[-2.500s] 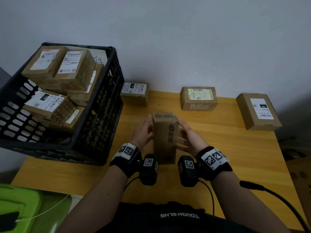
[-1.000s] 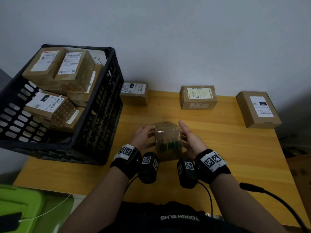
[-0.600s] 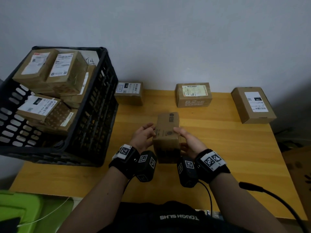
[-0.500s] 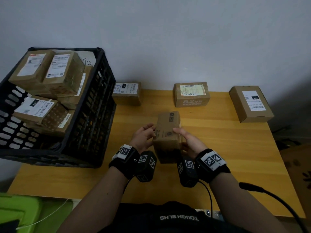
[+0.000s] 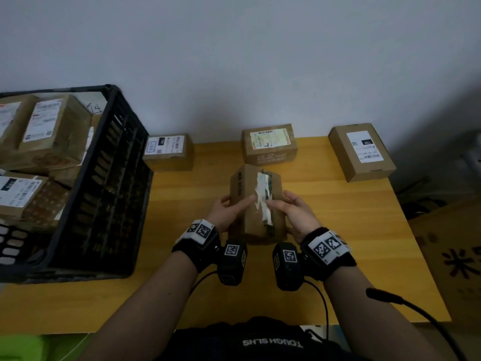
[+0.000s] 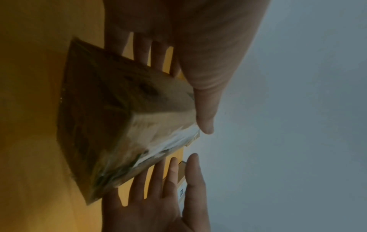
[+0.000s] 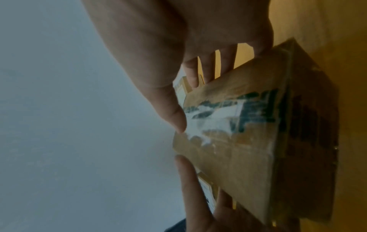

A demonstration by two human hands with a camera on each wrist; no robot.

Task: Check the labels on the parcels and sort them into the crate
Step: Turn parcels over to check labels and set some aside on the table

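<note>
A black crate (image 5: pixel 112 183), already stacked with labelled parcels, stands left of the held parcel (image 5: pixel 256 204), three boxes waiting beyond it. Left hand (image 5: pixel 227 211) and right hand (image 5: pixel 292 211) clasp it above the table (image 5: pixel 364 243), thumbs pressed on its torn white label, apparently tilted up for reading.

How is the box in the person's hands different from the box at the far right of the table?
The held box is lifted and tilted between the left hand and right hand; the right box lies flat on the table, untouched. The held box shows only torn white label scraps under tape; the right box carries a whole, clean white label. Both are brown cardboard.
</note>
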